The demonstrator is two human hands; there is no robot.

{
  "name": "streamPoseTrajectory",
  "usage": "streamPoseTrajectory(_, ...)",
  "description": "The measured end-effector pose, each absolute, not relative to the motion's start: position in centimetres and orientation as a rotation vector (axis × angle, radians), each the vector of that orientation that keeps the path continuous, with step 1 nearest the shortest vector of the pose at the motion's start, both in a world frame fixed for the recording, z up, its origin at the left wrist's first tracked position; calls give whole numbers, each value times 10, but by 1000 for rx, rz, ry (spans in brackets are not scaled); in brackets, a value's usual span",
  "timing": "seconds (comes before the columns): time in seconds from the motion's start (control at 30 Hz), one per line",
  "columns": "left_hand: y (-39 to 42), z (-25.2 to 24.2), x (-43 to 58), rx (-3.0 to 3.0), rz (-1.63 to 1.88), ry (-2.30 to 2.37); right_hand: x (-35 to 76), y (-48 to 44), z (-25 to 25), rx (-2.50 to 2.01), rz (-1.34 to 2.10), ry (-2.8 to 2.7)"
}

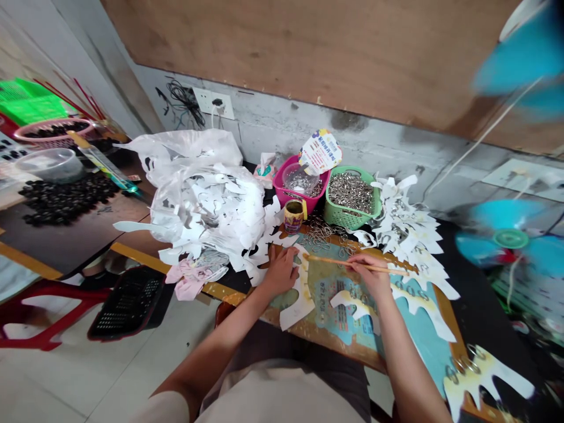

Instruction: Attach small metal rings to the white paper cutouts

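Note:
My right hand is closed around a thin wooden brush. The brush points left, and its tip meets a curved white cut-out piece with yellowish smears along its edge. My left hand grips the upper left side of that piece, fingers bent against it. Under both lies a worn printed board. Another white cut-out with metal rings lies on the board below my right hand. A small open tin stands just beyond the piece, beside loose metal rings.
A green basket and a pink basket hold metal parts. White cut-outs heap up at left; more ringed cut-outs pile at right. A blue-bladed fan stands far right. Dark pieces cover the left table.

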State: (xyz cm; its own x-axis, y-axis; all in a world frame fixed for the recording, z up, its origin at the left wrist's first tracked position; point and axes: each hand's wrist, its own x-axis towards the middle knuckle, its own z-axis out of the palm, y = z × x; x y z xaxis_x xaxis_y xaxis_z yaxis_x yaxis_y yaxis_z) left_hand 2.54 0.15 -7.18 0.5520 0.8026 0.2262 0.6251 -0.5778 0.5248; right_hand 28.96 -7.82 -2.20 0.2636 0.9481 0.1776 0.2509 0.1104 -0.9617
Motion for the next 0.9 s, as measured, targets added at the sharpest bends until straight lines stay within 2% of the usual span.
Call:
streamPoseTrajectory(0.17,1,-71,25,2413,649,1148,285,-80,-19,-1409,599,-1284)
streamPoseTrajectory(0.33,2,-71,26,2407,640,1156,283,-82,-15,-1420,596,-1396)
streamPoseTrajectory(0.9,2,-71,26,2407,642,1154,294,-81,-23,-1348,869,-1090)
